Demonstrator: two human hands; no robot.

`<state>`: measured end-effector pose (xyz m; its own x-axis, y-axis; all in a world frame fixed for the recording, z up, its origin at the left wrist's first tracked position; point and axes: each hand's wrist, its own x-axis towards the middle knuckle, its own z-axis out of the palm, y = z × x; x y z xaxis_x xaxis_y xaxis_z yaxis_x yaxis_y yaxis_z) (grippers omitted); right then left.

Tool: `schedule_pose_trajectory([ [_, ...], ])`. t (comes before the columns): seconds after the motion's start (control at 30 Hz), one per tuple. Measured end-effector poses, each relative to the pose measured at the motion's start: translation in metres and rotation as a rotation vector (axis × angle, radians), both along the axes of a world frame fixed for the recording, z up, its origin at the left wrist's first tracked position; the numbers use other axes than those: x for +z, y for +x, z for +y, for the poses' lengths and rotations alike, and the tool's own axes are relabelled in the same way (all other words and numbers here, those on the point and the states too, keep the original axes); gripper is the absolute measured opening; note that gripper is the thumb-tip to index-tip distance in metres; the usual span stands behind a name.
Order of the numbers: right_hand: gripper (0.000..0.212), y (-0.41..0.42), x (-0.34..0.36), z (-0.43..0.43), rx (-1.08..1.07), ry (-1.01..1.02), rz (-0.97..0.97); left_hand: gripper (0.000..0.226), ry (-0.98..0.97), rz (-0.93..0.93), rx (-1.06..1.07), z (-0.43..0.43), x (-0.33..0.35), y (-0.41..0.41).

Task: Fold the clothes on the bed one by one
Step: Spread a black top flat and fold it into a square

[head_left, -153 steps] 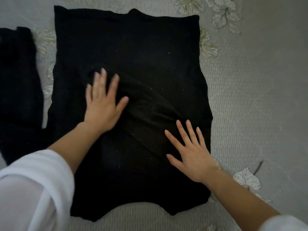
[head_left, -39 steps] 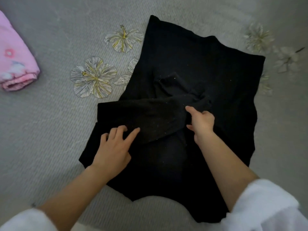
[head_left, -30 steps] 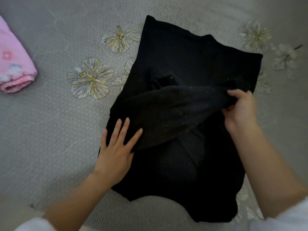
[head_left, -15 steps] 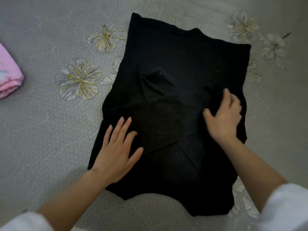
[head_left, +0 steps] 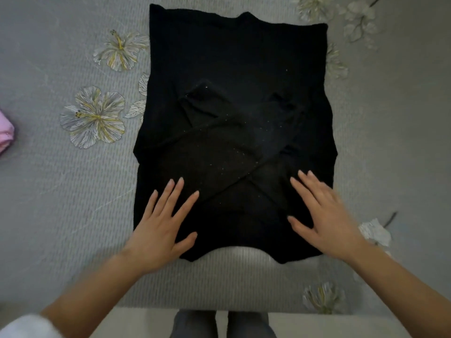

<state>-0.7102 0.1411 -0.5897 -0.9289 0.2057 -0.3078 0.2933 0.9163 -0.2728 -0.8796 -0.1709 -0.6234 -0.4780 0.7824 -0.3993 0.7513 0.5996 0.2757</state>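
Rests the left hand (head_left: 158, 230) flat on the black sweater (head_left: 234, 69) spread on the bed (head_left: 61, 203), fingers (head_left: 172, 195) wide, gripping nothing. Lays the right hand (head_left: 327, 220) flat on it, fingers wide, empty too.

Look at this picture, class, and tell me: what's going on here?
A person is folding a black sweater on a grey flowered bedspread. Its two sleeves lie crossed over the body. The left hand rests flat on the lower left part; the right hand, blurred, is open at the lower right.
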Motion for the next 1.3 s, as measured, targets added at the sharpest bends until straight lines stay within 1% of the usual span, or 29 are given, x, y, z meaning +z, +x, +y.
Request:
schedule_pose_trajectory([
  [0.13, 0.088, 0.057, -0.002, -0.021, 0.086, 0.019, -0.155, 0.083, -0.045, -0.014, -0.160, -0.021, 0.003, 0.011],
  [0.23, 0.098, 0.067, -0.013, -0.034, 0.140, 0.084, -0.246, 0.088, -0.087, -0.003, -0.212, -0.020, -0.003, 0.016],
  [0.3, 0.102, 0.061, -0.023, -0.037, 0.098, 0.103, -0.268, 0.099, -0.150, 0.040, -0.213, -0.015, -0.012, 0.014],
  [0.37, 0.100, 0.053, -0.033, -0.036, 0.046, 0.115, -0.272, 0.110, -0.222, 0.074, -0.228, -0.007, -0.020, 0.011],
  [0.43, 0.086, 0.041, -0.036, -0.031, 0.012, 0.109, -0.254, 0.111, -0.256, 0.081, -0.243, 0.000, -0.022, 0.008],
  [0.5, 0.071, 0.027, -0.032, -0.024, -0.093, 0.029, -0.180, 0.099, -0.280, 0.099, -0.272, 0.004, -0.020, 0.005],
  [0.57, 0.058, 0.013, -0.025, -0.017, -0.230, -0.063, -0.124, 0.074, -0.275, 0.108, -0.271, 0.010, -0.013, 0.000],
  [0.6, 0.052, 0.007, -0.022, -0.013, -0.304, -0.106, -0.120, 0.061, -0.253, 0.085, -0.229, 0.015, -0.008, -0.005],
  [0.63, 0.048, 0.003, -0.019, -0.009, -0.363, -0.150, -0.132, 0.049, -0.218, 0.038, -0.151, 0.022, -0.002, -0.011],
  [0.7, 0.043, -0.004, -0.011, 0.002, -0.399, -0.212, -0.182, 0.028, -0.143, -0.069, -0.007, 0.035, 0.010, -0.024],
  [0.73, 0.042, -0.005, -0.006, 0.007, -0.397, -0.235, -0.210, 0.022, -0.131, -0.119, 0.020, 0.041, 0.017, -0.029],
  [0.8, 0.044, -0.004, 0.008, 0.014, -0.383, -0.267, -0.284, 0.021, -0.186, -0.247, -0.006, 0.049, 0.029, -0.035],
  [0.87, 0.047, 0.001, 0.024, 0.016, -0.359, -0.338, -0.431, 0.025, -0.303, -0.429, -0.037, 0.052, 0.044, -0.031],
  [0.93, 0.044, 0.009, 0.038, 0.013, -0.332, -0.454, -0.692, 0.038, -0.485, -0.596, -0.048, 0.051, 0.057, -0.022],
  [0.97, 0.035, 0.014, 0.043, 0.011, -0.327, -0.504, -0.827, 0.046, -0.599, -0.658, -0.051, 0.050, 0.063, -0.016],
  [1.0, 0.023, 0.018, 0.049, 0.009, -0.314, -0.527, -0.941, 0.048, -0.707, -0.699, -0.057, 0.049, 0.069, -0.012],
  [1.03, 0.018, 0.022, 0.053, 0.007, -0.294, -0.540, -1.000, 0.045, -0.790, -0.732, -0.063, 0.048, 0.072, -0.009],
  [1.07, 0.023, 0.024, 0.056, 0.008, -0.278, -0.549, -1.011, 0.038, -0.832, -0.767, -0.060, 0.047, 0.075, -0.008],
  [1.1, 0.023, 0.023, 0.059, 0.011, -0.276, -0.563, -0.985, 0.029, -0.839, -0.792, -0.042, 0.047, 0.078, -0.009],
  [1.13, 0.016, 0.021, 0.061, 0.016, -0.301, -0.581, -0.930, 0.022, -0.818, -0.798, -0.011, 0.047, 0.082, -0.015],
  [1.17, 0.007, 0.017, 0.065, 0.022, -0.340, -0.611, -0.841, 0.016, -0.775, -0.784, 0.035, 0.048, 0.085, -0.025],
  [1.23, 0.010, 0.002, 0.070, 0.040, -0.454, -0.639, -0.641, 0.011, -0.655, -0.761, 0.170, 0.054, 0.092, -0.052],
  [1.3, 0.010, -0.018, 0.073, 0.059, -0.554, -0.653, -0.453, 0.007, -0.549, -0.805, 0.279, 0.066, 0.102, -0.084],
])
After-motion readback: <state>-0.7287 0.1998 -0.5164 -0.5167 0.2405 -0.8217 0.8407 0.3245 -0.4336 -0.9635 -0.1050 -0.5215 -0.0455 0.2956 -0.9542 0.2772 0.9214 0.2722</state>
